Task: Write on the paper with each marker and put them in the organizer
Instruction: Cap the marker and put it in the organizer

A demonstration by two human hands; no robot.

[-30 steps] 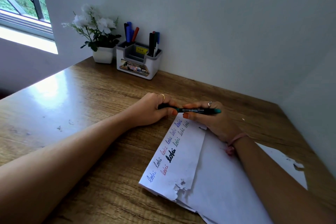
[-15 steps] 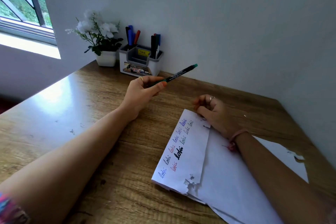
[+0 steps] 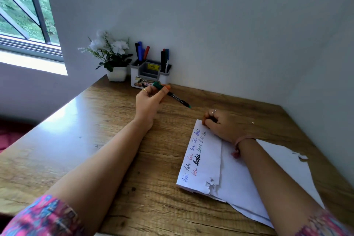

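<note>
My left hand (image 3: pixel 150 102) pinches a black marker with green ends (image 3: pixel 175 98) just in front of the white and grey organizer (image 3: pixel 150 73) at the back wall. The marker lies slanted, its green tip pointing right and down. The organizer holds several markers, black, blue and red, in its two outer pockets. White paper (image 3: pixel 206 161) with rows of coloured handwriting lies on the wooden desk (image 3: pixel 95 140). My right hand (image 3: pixel 220 123) rests on the paper's top corner with fingers curled; whether they hold anything I cannot tell.
A small white pot with white flowers (image 3: pixel 115 59) stands left of the organizer. More torn white sheets (image 3: pixel 277 188) lie under my right forearm. The wall runs along the desk's back and right side. A window (image 3: pixel 24 15) is at the upper left.
My left hand took the marker away from my right hand, carried it toward the organizer and turned it so its tip now points down and right. My right hand stayed on the paper.
</note>
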